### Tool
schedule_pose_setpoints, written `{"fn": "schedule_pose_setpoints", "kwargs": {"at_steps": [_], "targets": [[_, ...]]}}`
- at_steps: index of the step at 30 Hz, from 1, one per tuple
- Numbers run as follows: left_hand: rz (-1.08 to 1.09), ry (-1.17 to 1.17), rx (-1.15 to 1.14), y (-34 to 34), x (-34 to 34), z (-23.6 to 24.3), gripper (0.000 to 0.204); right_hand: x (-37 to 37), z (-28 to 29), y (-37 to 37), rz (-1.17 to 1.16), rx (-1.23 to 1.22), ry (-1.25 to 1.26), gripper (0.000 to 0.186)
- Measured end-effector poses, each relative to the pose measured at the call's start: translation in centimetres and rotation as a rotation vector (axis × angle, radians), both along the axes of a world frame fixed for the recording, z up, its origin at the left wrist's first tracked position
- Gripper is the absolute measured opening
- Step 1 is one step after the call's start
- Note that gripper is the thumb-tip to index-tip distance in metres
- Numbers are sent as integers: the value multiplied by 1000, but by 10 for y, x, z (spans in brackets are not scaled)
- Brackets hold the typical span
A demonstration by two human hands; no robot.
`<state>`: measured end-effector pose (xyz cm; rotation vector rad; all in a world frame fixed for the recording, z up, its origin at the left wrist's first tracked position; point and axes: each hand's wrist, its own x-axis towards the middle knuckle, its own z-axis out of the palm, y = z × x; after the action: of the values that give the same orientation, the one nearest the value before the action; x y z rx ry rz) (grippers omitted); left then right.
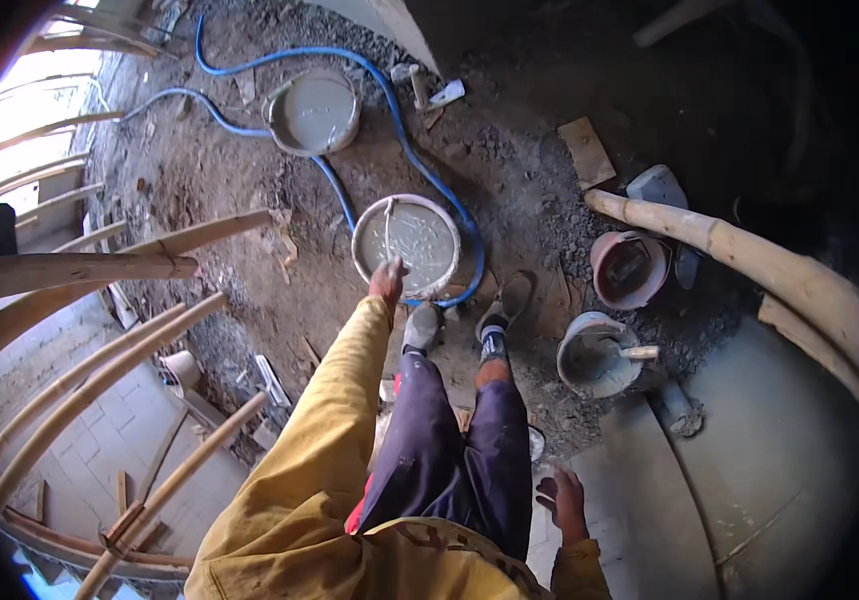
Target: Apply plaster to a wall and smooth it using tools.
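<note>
My left hand (388,280) reaches down in front of my feet, at the near rim of a round bucket (357,250). Its fingers are closed on the pale, thin bucket handle (389,225), which runs over the bucket from the far rim. Wet grey mortar (428,240) fills that bucket, with lighter streaks on its surface. Low at my right side hangs my right hand (562,498), fingers apart and nothing in it.
A second bucket (268,118) of grey mix stands farther off. A blue hose (400,125) loops around both. To the right are a reddish bucket (605,285), a mortar bucket (570,375) with a wooden-handled tool, and a bamboo pole (680,222). Several poles (80,270) cross at left.
</note>
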<state>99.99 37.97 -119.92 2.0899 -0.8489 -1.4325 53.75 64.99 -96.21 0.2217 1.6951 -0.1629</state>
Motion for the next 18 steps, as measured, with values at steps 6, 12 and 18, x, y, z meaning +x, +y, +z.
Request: {"fn": "schedule_pose_setpoints", "kwargs": {"at_steps": [6, 12, 18], "targets": [[454, 155, 150, -22, 18, 1, 42, -71, 24, -11, 143, 140, 31, 45], [402, -19, 153, -6, 3, -6, 42, -106, 21, -32, 198, 207, 75, 44], [445, -8, 136, -9, -8, -34, 42, -125, 10, -41, 193, 181, 96, 43]]}}
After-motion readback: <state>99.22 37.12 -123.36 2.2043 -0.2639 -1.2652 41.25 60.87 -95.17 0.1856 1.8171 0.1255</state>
